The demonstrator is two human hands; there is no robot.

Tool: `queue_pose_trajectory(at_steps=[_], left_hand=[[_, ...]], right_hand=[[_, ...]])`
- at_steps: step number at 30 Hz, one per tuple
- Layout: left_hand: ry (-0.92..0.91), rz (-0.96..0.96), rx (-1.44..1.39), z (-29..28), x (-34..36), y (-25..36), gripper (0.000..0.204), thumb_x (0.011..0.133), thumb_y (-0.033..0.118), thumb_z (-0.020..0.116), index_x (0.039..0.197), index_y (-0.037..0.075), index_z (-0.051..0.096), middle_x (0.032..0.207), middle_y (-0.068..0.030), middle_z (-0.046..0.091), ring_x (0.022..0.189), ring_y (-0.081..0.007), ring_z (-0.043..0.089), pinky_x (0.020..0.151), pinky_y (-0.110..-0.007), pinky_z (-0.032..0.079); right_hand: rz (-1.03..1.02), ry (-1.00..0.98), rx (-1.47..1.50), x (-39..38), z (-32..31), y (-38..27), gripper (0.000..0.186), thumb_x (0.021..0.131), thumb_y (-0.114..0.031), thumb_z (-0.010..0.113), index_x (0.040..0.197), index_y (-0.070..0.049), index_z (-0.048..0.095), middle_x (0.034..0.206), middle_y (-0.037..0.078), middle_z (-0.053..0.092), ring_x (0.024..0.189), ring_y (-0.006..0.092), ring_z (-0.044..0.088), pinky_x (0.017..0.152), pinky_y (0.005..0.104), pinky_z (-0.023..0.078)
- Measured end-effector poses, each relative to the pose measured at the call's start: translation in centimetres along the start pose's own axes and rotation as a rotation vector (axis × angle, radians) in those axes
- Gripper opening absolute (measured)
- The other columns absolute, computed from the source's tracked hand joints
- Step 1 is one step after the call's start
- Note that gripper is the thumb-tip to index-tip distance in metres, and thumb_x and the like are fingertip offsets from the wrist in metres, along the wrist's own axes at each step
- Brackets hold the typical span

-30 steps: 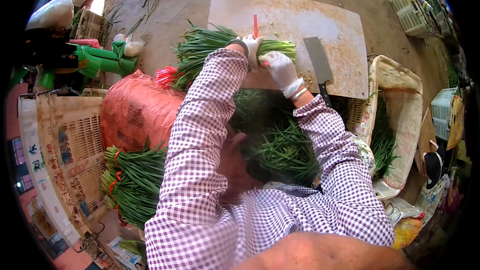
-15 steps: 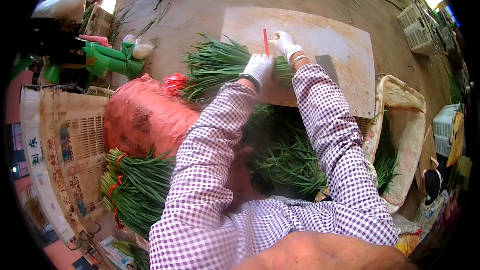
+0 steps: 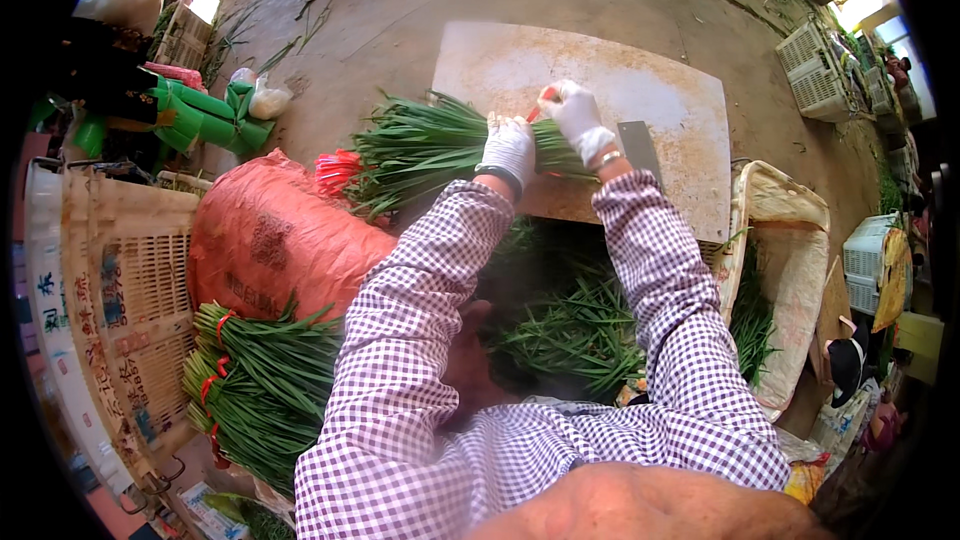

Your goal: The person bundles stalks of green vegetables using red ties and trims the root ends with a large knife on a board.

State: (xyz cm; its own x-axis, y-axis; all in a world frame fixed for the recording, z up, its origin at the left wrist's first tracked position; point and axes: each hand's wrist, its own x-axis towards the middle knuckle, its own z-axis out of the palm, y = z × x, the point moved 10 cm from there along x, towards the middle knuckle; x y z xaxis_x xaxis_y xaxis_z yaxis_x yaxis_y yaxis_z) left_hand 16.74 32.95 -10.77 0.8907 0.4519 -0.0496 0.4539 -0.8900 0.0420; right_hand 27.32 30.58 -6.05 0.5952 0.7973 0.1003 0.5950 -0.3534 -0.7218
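A loose bundle of garlic chives [image 3: 425,148] lies across the white board [image 3: 660,100], its leafy tips to the left. My gloved left hand [image 3: 508,152] is closed over the bundle near its right part. Just right of it, my gloved right hand [image 3: 575,120] pinches a red tie strip [image 3: 537,112] that runs down toward the left hand's fingers. Both hands hide where the strip goes round the bundle. A grey metal blade-like piece [image 3: 638,146] lies on the board right of my right wrist. More red strips [image 3: 338,172] stick out beside the leaf tips.
A red sack [image 3: 285,230] bulges at left, above several tied chive bundles [image 3: 265,365]. Loose chives [image 3: 570,340] fill the space below the board. A white basket [image 3: 790,270] stands at right, a large crate [image 3: 150,290] at far left. Green rolled material [image 3: 210,115] lies beyond the sack.
My right hand has come lower and turned over, pulling the upright red strip down to a short slanted length. The left hand stays on the bundle. The whole view has shifted slightly.
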Motion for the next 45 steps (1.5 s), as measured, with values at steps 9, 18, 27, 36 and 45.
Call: queue_pose_trajectory(at_steps=[9, 18, 27, 36, 45], left_hand=[[0.193, 0.148, -0.270, -1.0, -0.1, -0.7, 0.111, 0.052, 0.049, 0.084, 0.140, 0.003, 0.035, 0.143, -0.0220, 0.037, 0.138, -0.0374, 0.030, 0.115, -0.053, 0.017], [0.306, 0.260, -0.359, -6.4, -4.3, 1.8, 0.024, 0.069, 0.027, 0.075, 0.086, 0.016, 0.062, 0.082, -0.0029, 0.057, 0.087, -0.0240, 0.056, 0.083, -0.039, 0.039], [0.553, 0.119, -0.948, -7.3, -0.6, -2.2, 0.014, 0.074, 0.003, 0.073, 0.082, 0.004, 0.061, 0.081, -0.0095, 0.061, 0.082, -0.0257, 0.059, 0.074, -0.034, 0.047], [0.137, -0.149, -0.928, 0.3, 7.8, -4.1, 0.009, 0.088, 0.006, 0.063, 0.096, 0.003, 0.061, 0.085, -0.0077, 0.067, 0.080, -0.0139, 0.060, 0.075, -0.026, 0.048], [0.118, -0.232, -0.615, -0.1, 7.7, -3.1, 0.025, 0.089, 0.025, 0.060, 0.111, 0.013, 0.064, 0.098, -0.0189, 0.068, 0.093, -0.0332, 0.066, 0.079, -0.037, 0.050]], right_hand=[[-0.342, 0.333, -0.040, -8.9, 0.4, -2.1, 0.011, 0.080, -0.009, 0.066, 0.090, -0.003, 0.065, 0.107, 0.013, 0.066, 0.096, 0.0326, 0.063, 0.086, 0.0397, 0.050], [-0.317, 0.298, -0.055, -8.1, 0.8, -1.0, 0.012, 0.084, -0.013, 0.060, 0.090, -0.004, 0.064, 0.106, 0.016, 0.066, 0.099, 0.0324, 0.063, 0.088, 0.0399, 0.050], [-0.077, 0.235, 0.162, -5.5, 0.3, 0.9, 0.015, 0.086, -0.015, 0.062, 0.094, -0.003, 0.066, 0.101, 0.016, 0.067, 0.095, 0.0323, 0.064, 0.085, 0.0381, 0.050], [-0.213, 0.092, -0.100, -1.8, -0.1, 0.3, 0.019, 0.087, -0.019, 0.061, 0.101, -0.006, 0.067, 0.101, 0.016, 0.067, 0.091, 0.0329, 0.064, 0.080, 0.0388, 0.052], [-0.318, 0.290, -0.443, -3.7, -0.1, 0.8, 0.015, 0.091, -0.025, 0.052, 0.090, -0.013, 0.061, 0.086, 0.008, 0.063, 0.078, 0.0270, 0.064, 0.067, 0.0398, 0.052]])
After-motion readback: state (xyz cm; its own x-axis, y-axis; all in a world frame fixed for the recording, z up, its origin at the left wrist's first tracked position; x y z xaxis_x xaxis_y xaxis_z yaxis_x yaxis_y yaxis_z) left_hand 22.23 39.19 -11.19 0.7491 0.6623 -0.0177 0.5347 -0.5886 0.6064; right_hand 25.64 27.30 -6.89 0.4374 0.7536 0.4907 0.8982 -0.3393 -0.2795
